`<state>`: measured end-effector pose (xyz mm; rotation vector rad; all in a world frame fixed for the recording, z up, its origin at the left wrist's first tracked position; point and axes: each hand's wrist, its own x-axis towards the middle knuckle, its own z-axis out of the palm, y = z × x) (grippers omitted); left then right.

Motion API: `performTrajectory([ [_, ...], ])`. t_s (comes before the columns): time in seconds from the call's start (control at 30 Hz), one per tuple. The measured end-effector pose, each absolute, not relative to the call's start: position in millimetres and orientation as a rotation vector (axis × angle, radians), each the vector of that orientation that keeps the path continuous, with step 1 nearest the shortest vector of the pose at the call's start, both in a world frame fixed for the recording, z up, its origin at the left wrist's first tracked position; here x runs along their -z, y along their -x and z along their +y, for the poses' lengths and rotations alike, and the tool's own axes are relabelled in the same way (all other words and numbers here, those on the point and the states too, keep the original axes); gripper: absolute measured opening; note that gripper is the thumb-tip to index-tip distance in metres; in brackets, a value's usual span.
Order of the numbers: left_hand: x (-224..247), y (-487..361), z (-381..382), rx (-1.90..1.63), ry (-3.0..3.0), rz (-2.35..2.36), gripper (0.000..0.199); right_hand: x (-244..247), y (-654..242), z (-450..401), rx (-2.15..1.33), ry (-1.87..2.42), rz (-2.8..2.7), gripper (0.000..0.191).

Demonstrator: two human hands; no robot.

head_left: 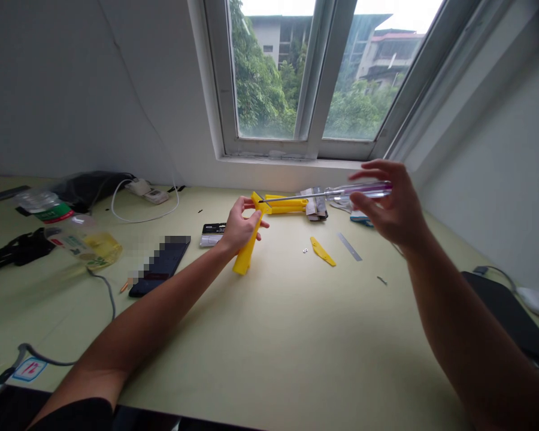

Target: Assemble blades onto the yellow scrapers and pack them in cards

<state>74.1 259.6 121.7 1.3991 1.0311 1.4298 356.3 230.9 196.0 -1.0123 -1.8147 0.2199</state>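
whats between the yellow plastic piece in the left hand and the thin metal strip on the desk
Head view: a tiny metal part and a yellow plastic wedge lie on the desk between the yellow piece and the strip.

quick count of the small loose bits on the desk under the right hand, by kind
Below the right hand:
yellow plastic wedge: 1
thin metal strip: 1
tiny metal part: 1
tiny metal rod: 1
Total: 4
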Motion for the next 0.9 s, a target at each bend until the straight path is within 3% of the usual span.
performTrajectory([
  [0.07,-121.4,-74.5,259.1,-1.432,-1.394,1.036,0.027,-197.2,-355.6,231.3,-0.214,0.980,-1.788,0.046],
  [0.4,-150.2,-54.5,270.8,-1.591,-1.212,1.088,0.037,-203.3,-347.3,224.1,-0.197,0.964,-1.772,0.026],
  [0.57,-170.8,-22.2,282.1,-1.718,-1.061,1.189,0.027,-220.4,-357.7,212.2,-0.241,0.935,-1.676,0.020],
  [0.7,-176.0,-7.6,286.8,-1.733,-0.988,1.184,0.022,-219.9,-377.8,221.5,-0.636,1.047,-1.942,0.022],
  [0.9,-168.6,-13.2,287.7,-1.714,-1.075,1.167,0.025,-173.7,-334.0,244.0,-1.399,0.998,-2.446,0.035],
])
